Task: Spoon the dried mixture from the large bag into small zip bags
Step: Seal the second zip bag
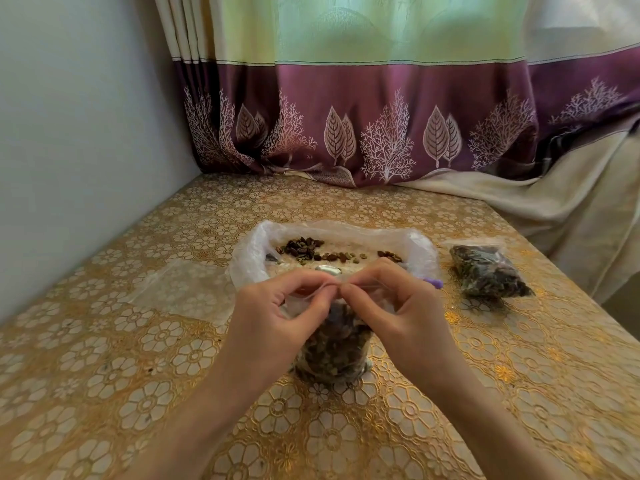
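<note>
Here, left hand (pixel 277 303) and right hand (pixel 391 303) fingers pinched on filled small zip bag's (pixel 332 348) top edge.

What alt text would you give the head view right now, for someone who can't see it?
Both hands, left hand and right hand, pinch the top of a filled small zip bag standing on a gold floral tablecloth. Behind it lies the open large bag with little dried mixture left; a filled bag lies at right.
</note>
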A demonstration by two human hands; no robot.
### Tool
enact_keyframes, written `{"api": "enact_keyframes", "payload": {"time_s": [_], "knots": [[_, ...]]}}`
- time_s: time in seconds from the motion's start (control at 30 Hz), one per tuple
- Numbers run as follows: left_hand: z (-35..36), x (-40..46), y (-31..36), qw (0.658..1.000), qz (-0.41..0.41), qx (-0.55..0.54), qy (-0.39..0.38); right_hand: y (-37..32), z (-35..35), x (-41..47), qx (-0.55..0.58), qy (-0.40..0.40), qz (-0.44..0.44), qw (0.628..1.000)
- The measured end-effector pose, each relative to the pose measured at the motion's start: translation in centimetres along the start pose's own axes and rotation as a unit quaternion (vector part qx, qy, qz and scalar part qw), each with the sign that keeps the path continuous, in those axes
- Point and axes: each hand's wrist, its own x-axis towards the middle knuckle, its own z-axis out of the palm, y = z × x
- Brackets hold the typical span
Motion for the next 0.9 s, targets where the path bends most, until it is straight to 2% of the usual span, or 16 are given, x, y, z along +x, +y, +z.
{"api": "enact_keyframes", "payload": {"time_s": [0.43, 0.9], "knots": [[-0.1, 0.1, -0.2, 0.999, 0.021, 0.042, 0.013, 0.1, -0.1, 0.1, 0.060, -0.012, 0.040, 0.997], [-2.4, 1.1, -0.5, 0.998, -0.055, -0.015, 0.003, -0.3, -2.3, 0.9, 0.116, 0.008, 0.102, 0.988]]}}
